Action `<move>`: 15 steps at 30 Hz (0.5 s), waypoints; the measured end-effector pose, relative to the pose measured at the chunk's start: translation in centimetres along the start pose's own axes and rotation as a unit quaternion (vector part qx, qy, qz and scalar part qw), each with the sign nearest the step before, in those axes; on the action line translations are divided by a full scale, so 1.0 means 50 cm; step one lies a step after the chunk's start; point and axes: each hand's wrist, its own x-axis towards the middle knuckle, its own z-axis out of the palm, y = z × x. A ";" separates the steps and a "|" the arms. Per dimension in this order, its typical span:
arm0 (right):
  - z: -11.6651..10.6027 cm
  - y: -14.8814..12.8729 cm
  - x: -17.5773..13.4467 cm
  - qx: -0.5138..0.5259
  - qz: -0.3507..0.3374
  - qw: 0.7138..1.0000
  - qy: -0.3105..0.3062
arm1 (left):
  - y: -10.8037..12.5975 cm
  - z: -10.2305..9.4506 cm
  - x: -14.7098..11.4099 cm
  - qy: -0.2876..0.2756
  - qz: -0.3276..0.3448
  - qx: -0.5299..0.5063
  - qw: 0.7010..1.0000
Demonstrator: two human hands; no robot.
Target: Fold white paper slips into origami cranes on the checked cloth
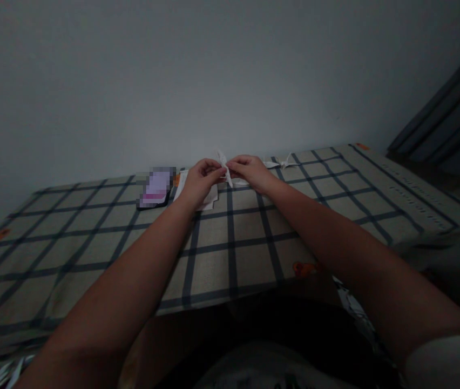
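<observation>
Between my two hands is a narrow piece of folded white paper, standing roughly upright above the table. My left hand pinches it from the left with thumb and fingers. From the right, my right hand pinches the same piece. Fingers cover much of its middle, so the exact fold cannot be made out. White paper sheets lie beneath and beside my left hand. Just beyond my right hand rests a white folded paper figure with pointed ends, like a paper crane.
A phone with a lit, blurred screen lies left of the paper sheets. The table wears a checked cloth with dark lines. A plain wall rises behind it, and a dark curtain hangs at the right.
</observation>
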 end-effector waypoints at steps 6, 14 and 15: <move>0.001 -0.003 0.000 -0.053 -0.026 0.998 0.021 | 0.003 0.001 0.001 0.034 0.008 0.008 0.999; 0.000 0.002 0.003 -0.025 -0.022 0.999 0.020 | 0.001 0.002 0.001 0.040 -0.011 0.008 0.999; 0.000 0.001 0.004 -0.025 -0.016 0.999 0.018 | 0.001 0.001 0.002 0.040 -0.019 0.000 0.999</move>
